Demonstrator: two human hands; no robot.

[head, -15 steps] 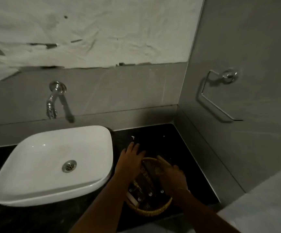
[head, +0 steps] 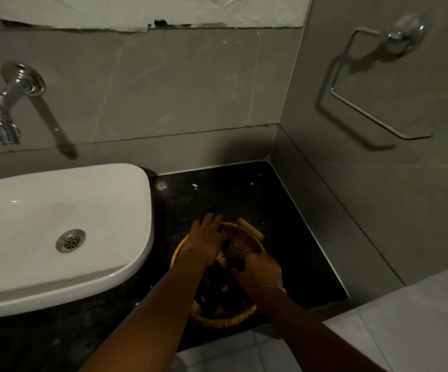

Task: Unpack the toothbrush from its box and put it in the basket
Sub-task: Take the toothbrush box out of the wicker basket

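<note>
Wicker basket point(head: 225, 322) sits near the counter's point(head: 284, 210) front edge; left hand point(head: 206, 242) lies spread on its rim, steadying it, while right hand point(head: 257, 267) pinches a dark box point(head: 234, 252), presumably the toothbrush's.

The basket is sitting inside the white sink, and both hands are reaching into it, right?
Not quite. The head view shows the wicker basket on the dark countertop, right of the white sink, not inside it. Both the left hand and right hand are reaching into it.
</note>
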